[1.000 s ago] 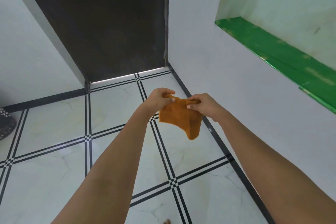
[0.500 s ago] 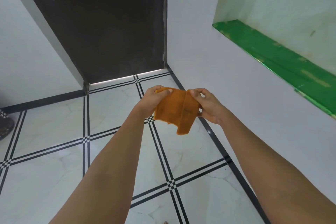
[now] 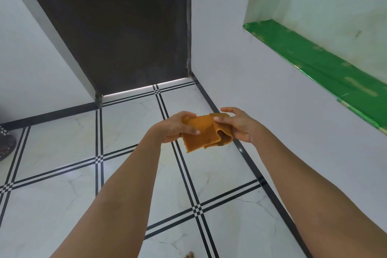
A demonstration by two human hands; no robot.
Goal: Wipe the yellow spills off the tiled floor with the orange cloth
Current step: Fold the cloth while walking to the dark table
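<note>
The orange cloth [image 3: 202, 132] hangs folded in the air between both hands, well above the tiled floor [image 3: 62, 190]. My left hand [image 3: 173, 128] grips its left edge, thumb across the front. My right hand [image 3: 238, 124] pinches the right side, where the cloth bunches into a fold. The floor is white marble-look tile with black-and-white striped joints. No yellow spill shows on the tiles in view.
A dark closed door [image 3: 117, 27] stands ahead, with a white wall [image 3: 240, 90] meeting the floor along a black skirting on the right. A green ledge [image 3: 326, 67] juts from a wall recess at upper right. A patterned item [image 3: 6, 144] lies at the left edge.
The hands have turned the cloth and folded its right side over, so it hangs shorter and more bunched than before. Both hands stay about the same height.
</note>
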